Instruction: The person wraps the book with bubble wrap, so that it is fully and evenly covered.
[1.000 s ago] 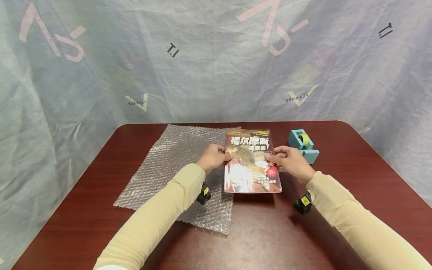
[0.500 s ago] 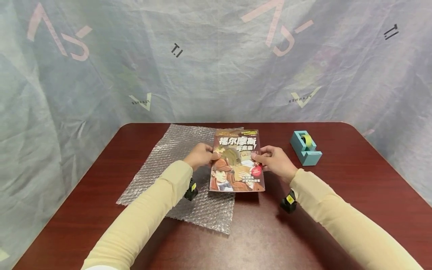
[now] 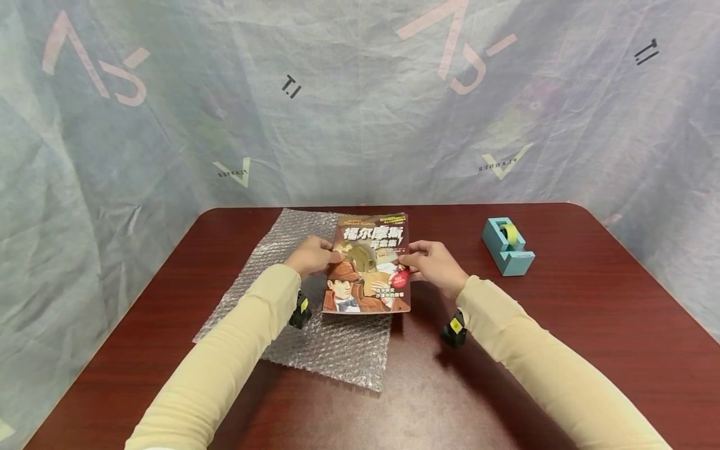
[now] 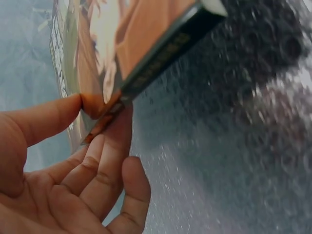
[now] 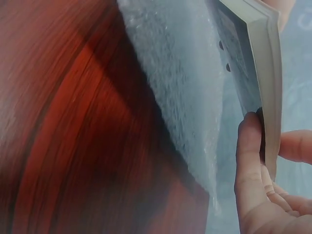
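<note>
A paperback book (image 3: 368, 269) with an illustrated brown cover and white Chinese lettering is held face up between both hands, raised over a sheet of bubble wrap (image 3: 337, 350). My left hand (image 3: 312, 256) pinches its left edge, thumb on the cover; in the left wrist view the fingers (image 4: 112, 141) lie under the dark spine (image 4: 156, 61). On the opposite side my right hand (image 3: 435, 265) pinches the page edge. The right wrist view shows the thumb in front and fingers (image 5: 251, 146) against the back cover (image 5: 234, 53). The book hides part of the wrap's right side.
A teal tape dispenser (image 3: 506, 247) with a yellow roll stands at the right on the dark red wooden table (image 3: 590, 300). Grey printed cloth (image 3: 360, 125) hangs behind the table and along its sides.
Both hands have carried the book leftward, from beside the bubble wrap's right edge to over the wrap. Glare has left the cover. The wrap and tape dispenser stay put.
</note>
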Demonstrator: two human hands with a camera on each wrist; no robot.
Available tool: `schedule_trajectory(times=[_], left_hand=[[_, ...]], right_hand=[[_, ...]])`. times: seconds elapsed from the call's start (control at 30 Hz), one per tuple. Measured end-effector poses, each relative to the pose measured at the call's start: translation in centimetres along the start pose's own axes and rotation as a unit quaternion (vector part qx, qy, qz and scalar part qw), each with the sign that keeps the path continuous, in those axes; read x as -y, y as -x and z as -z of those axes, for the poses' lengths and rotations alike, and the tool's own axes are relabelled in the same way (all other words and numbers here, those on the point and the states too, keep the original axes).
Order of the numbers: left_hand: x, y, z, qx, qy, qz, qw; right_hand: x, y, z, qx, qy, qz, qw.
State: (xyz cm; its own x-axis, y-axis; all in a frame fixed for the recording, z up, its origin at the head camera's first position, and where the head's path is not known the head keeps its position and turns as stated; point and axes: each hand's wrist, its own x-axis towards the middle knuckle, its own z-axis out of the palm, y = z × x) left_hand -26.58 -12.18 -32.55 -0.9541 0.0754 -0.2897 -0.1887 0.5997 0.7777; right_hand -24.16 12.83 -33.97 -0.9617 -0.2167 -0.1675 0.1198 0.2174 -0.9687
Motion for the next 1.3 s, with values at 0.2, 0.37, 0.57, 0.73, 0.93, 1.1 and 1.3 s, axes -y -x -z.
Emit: schedule_trajectory(times=[0.2, 0.37, 0.57, 0.73, 0.93, 1.1, 1.3], left_hand=[[0.8, 0.1, 1.3, 0.009, 0.015, 0.015, 0.9997], [1.2, 0.4, 2.4, 0.022, 0.016, 0.028, 0.9992], [1.6, 0.6, 3.7, 0.022, 0.018, 0.048, 0.9984], [2.3, 0.4, 4.4, 0.026, 0.014, 0.052, 0.9982], [3.0, 0.3, 5.1, 0.030, -0.023, 0.060, 0.9975], [3.3, 0.3, 5.3, 0.029, -0.056, 0.062, 0.9961], [3.7, 0.3, 5.5, 0.018, -0.086, 0.067, 0.9939]], right_hand=[[0.3, -0.5, -1.3, 0.010, -0.026, 0.009, 0.9996], [0.6, -0.6, -2.4, 0.006, -0.021, 0.009, 0.9997], [1.0, -0.8, -3.7, 0.013, -0.018, 0.014, 0.9997], [1.1, -1.0, -4.7, 0.008, -0.001, 0.011, 0.9999], [0.8, -1.3, -5.8, 0.013, 0.001, 0.000, 0.9999], [0.4, -1.5, -6.4, 0.019, -0.004, -0.003, 0.9998], [0.4, -1.7, -7.1, 0.027, 0.005, -0.014, 0.9995]])
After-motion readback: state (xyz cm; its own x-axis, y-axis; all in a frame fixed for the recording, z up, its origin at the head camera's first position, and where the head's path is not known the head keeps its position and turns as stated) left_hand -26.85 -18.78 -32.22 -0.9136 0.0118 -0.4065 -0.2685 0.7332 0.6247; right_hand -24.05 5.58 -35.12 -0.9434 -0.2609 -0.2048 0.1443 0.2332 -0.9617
